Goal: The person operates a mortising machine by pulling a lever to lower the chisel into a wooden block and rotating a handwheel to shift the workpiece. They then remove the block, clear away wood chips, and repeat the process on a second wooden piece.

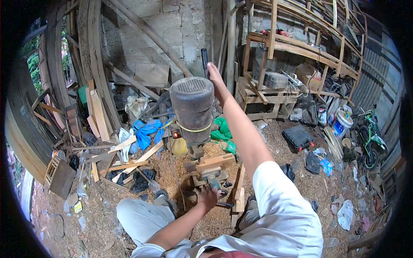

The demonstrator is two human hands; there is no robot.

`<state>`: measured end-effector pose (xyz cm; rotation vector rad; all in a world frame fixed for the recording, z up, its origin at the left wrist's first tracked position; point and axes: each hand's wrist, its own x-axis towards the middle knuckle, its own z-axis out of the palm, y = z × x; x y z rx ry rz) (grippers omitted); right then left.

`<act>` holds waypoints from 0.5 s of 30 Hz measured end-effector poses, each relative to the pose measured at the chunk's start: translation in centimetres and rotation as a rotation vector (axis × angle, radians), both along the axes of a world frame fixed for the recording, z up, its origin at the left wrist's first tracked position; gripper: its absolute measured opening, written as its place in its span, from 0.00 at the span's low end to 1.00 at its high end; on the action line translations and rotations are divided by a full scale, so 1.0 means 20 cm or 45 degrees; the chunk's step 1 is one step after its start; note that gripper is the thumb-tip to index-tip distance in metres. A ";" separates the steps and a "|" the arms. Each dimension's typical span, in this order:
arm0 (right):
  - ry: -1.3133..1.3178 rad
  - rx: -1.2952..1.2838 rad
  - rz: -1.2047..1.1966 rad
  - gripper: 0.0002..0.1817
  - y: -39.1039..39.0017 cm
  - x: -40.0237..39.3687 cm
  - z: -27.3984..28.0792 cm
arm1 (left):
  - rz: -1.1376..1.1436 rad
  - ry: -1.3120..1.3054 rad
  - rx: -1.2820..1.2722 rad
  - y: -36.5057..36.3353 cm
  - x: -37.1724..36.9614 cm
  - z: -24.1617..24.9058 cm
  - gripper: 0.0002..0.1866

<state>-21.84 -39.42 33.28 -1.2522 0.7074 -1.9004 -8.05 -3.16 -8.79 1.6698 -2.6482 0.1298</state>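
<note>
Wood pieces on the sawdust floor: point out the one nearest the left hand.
The block clamped under the drill motor, just above the left hand; the other planks lie scattered farther left.

The motor housing (pixel 192 107) just below the right hand's fingers (pixel 214 71) is dull, grimy grey metal with a perforated top. Those fingers reach a matt black lever handle (pixel 204 58). Near the left hand's fingers (pixel 209 194), the block (pixel 214 162) is raw, rough-sawn wood, and coarse sawdust (pixel 172 180) covers the floor.
</note>
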 end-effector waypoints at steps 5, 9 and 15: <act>0.058 0.215 0.291 0.40 -0.05 -0.04 0.19 | 0.043 0.245 0.104 0.07 0.00 0.29 0.24; 0.004 0.159 0.286 0.43 0.13 -0.08 0.23 | -0.062 0.237 -0.180 0.04 0.01 0.14 0.24; 0.491 0.453 0.185 0.49 0.24 -0.11 0.43 | -0.021 0.554 0.056 0.09 -0.01 0.29 0.21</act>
